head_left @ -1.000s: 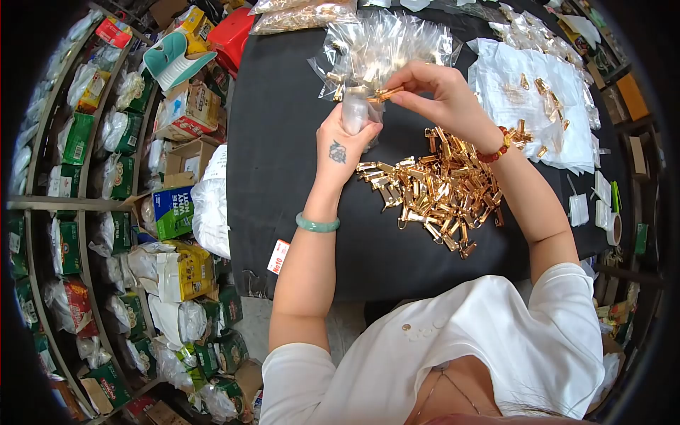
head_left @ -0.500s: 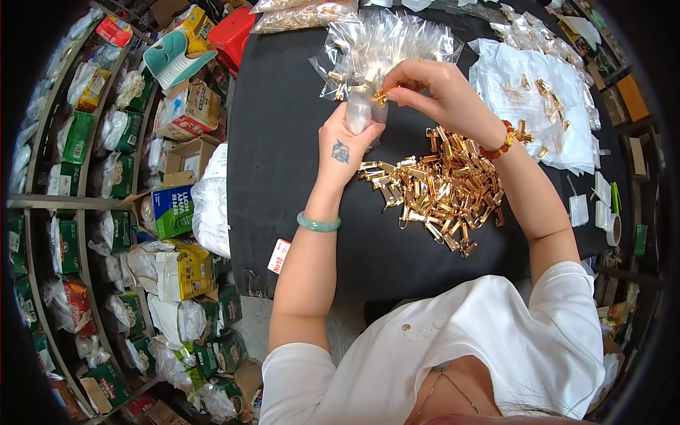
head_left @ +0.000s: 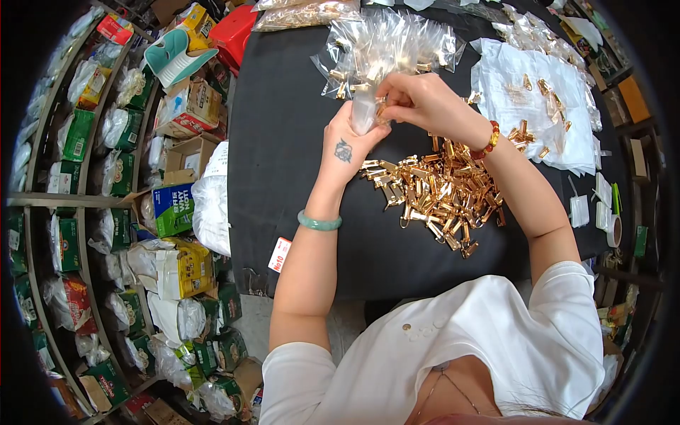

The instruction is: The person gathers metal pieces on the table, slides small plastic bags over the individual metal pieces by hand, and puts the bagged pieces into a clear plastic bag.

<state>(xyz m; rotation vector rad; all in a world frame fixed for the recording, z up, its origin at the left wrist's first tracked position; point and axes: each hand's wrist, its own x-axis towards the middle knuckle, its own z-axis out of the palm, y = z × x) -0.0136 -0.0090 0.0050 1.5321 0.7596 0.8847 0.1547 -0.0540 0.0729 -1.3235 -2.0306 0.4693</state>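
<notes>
My left hand point(head_left: 348, 139) is closed round a small clear plastic bag point(head_left: 364, 112), thumb and fingers wrapped about its lower part. At the bag's right side, my right hand point(head_left: 418, 100) pinches a gold metal clip point(head_left: 381, 106), mostly hidden by the fingers. A heap of gold clips point(head_left: 446, 191) lies on the black tablecloth point(head_left: 297, 177), just below my right wrist. Beyond both hands sits a pile of clear bags point(head_left: 389, 42) with gold clips in them.
White plastic sheets point(head_left: 524, 92) with some gold clips lie on the right. A tape roll point(head_left: 614, 230) is near the right edge. Filled bags point(head_left: 308, 14) lie at the back. Shelves of boxes point(head_left: 64, 244) and a red stool point(head_left: 234, 39) stand left.
My right hand has moved down and slightly left, bringing the clip in against the bag. My left hand has shifted a little to the right with the bag.
</notes>
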